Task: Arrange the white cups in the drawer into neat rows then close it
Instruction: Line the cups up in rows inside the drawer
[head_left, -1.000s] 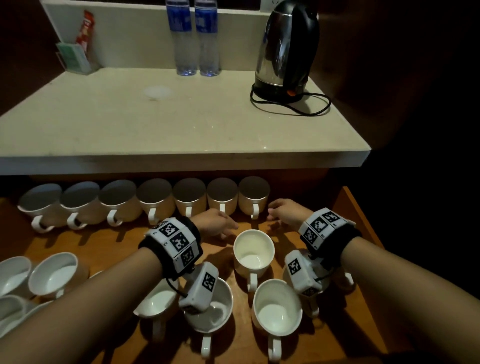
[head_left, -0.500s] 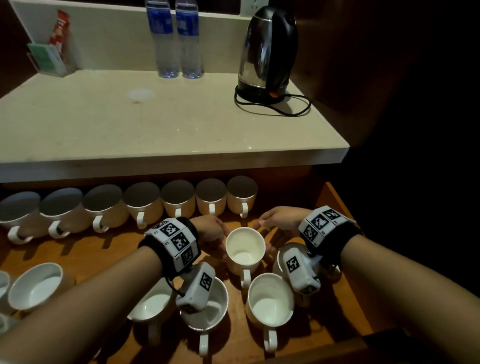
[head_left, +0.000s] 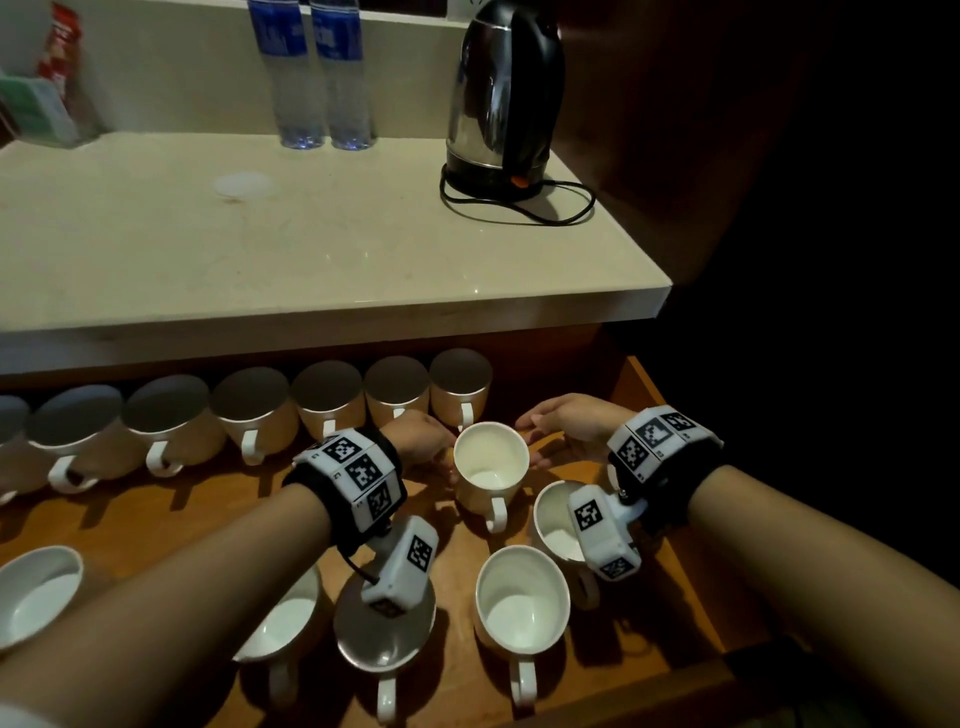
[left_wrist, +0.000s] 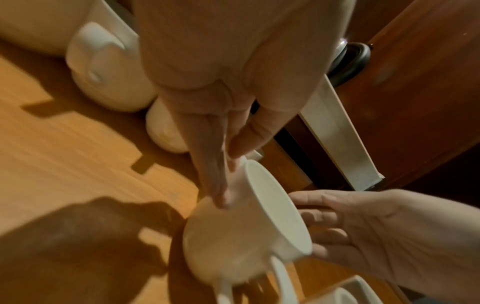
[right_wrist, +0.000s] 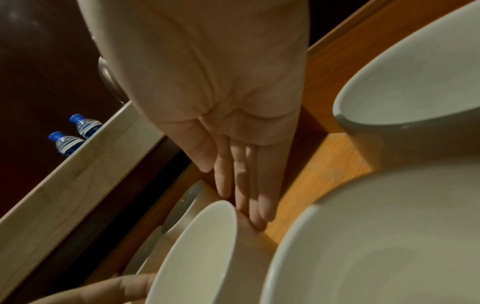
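Note:
A white cup (head_left: 491, 467) stands upright, handle toward me, in the middle of the open wooden drawer (head_left: 197, 525). My left hand (head_left: 444, 457) lays straight fingers against its left side, as the left wrist view shows on the cup (left_wrist: 246, 226). My right hand (head_left: 537, 441) flanks its right side, and its straight fingertips (right_wrist: 255, 218) touch the cup wall (right_wrist: 202, 246). Several cups (head_left: 322, 400) lie tilted in a row along the back. More upright cups (head_left: 522, 597) stand loosely at the front, partly hidden by my wrists.
The drawer's right wall (head_left: 649, 395) is close to my right hand. The countertop (head_left: 311, 249) overhangs the back row and carries a kettle (head_left: 504, 93) and two water bottles (head_left: 317, 73). Another cup (head_left: 36, 592) sits at the far left. Bare wood shows mid-left.
Both hands have drawn back from the rear row and closed in on either side of the middle cup. My view has swung left and nearer.

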